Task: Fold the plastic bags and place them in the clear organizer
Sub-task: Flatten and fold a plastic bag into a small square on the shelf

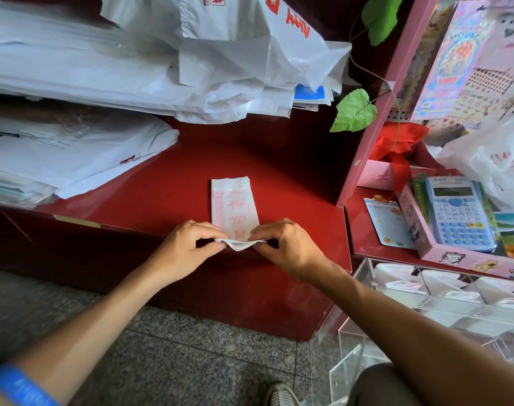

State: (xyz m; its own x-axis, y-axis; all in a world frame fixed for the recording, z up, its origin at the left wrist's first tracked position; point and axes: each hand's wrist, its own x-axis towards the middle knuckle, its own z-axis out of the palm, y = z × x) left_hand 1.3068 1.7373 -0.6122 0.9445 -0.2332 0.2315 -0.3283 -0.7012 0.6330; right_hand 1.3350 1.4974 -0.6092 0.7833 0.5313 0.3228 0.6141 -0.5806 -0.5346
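Both hands, left hand (191, 241) & right hand (285, 244), are pinching the bag (234, 206) strip's near end w/ fingers, at the tabletop (162, 186) edge. Probably starting the end fold. Next: keep folding it compact, then into the organizer (367, 291), right of the bag.
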